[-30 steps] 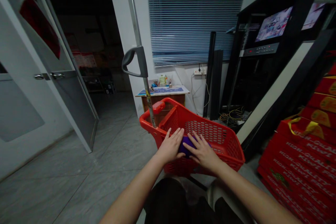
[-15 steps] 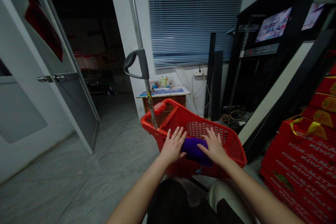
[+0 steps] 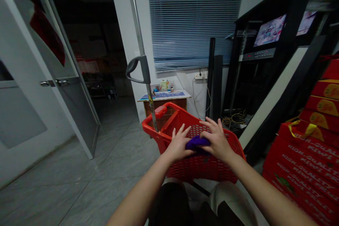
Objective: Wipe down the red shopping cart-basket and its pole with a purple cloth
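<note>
A purple cloth (image 3: 197, 142) lies bunched between my hands at the near rim of a red plastic shopping basket cart (image 3: 185, 171). My left hand (image 3: 180, 144) has its thumb against the left end of the cloth, with the other fingers spread upward. My right hand (image 3: 216, 140) pinches the cloth's right end between thumb and index finger, while its remaining fingers reach out over the basket. The underside of the cloth is hidden.
A metal pole (image 3: 137, 24) with a grey handle rises at the basket's left end. Red kiwi boxes (image 3: 304, 169) are stacked at right. Behind stand a small table (image 3: 164, 95) and a black rack (image 3: 293, 3). A door (image 3: 71, 106) is open at left.
The purple cloth was spread over the basket's near side and is now gathered up smaller at the rim. My fingers have closed on it, and the view has tilted slightly upward.
</note>
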### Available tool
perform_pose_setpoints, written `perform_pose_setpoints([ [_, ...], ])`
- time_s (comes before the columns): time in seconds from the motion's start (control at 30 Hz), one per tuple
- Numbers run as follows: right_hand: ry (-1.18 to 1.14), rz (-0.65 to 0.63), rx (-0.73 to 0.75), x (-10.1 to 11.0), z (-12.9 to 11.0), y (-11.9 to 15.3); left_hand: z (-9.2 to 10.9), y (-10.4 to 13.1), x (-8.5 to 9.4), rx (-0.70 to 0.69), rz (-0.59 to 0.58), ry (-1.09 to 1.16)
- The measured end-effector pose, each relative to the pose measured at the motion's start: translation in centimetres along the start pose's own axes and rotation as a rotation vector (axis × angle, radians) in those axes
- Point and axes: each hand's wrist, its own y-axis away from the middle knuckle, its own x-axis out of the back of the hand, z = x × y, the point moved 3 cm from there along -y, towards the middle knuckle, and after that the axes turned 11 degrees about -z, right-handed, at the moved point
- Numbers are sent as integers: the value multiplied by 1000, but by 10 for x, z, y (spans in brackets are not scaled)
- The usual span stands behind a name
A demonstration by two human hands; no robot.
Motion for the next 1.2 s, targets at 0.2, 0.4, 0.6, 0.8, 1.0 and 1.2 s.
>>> perform_pose_setpoints([
  [0.2,153,188,-158,6,-26,11,4,-5,8,169,97,166],
  [0.4,70,60,-221,-16,-40,14,36,3,21,69,196,49],
  [0.6,79,83,-231,-7,-24,9,53,18,38,7,283,-178],
  [0.8,95,57,-164,1,-28,7,51,18,37,-44,281,-329],
  [1.0,-89,31,-8,-11,-19,7,21,15,32,-11,366,-250],
  [1.2,-180,-89,159,-79,-20,10,-15,21,-13,36,386,-275],
])
